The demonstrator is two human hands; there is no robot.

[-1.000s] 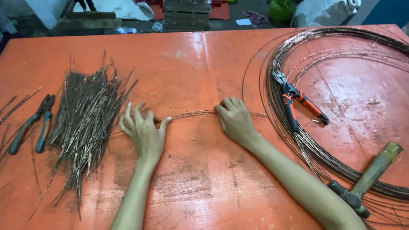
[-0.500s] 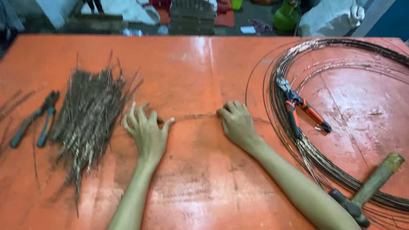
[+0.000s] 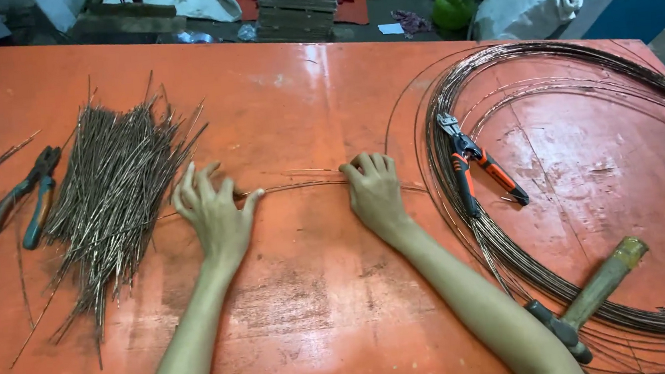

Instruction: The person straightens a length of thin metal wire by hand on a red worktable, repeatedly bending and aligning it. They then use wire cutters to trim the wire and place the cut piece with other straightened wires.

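A thin length of wire [image 3: 300,186] lies across the orange table [image 3: 303,310], running between both hands. My left hand [image 3: 213,213] lies flat with fingers spread, pressing its left end, right beside a pile of cut wire pieces [image 3: 112,190]. My right hand [image 3: 375,191] rests palm down with fingers curled on the wire's right end, just left of a big wire coil [image 3: 589,188].
Red-handled cutters [image 3: 477,168] lie on the coil's left side. A hammer with a wooden handle [image 3: 598,288] lies on the coil at lower right. Teal-handled pliers [image 3: 17,202] and loose wires lie at the far left. Clutter stands beyond the table's far edge.
Both hands stay on the wire in nearly the same spots; the view has shifted a little. The wire bows slightly upward between them.
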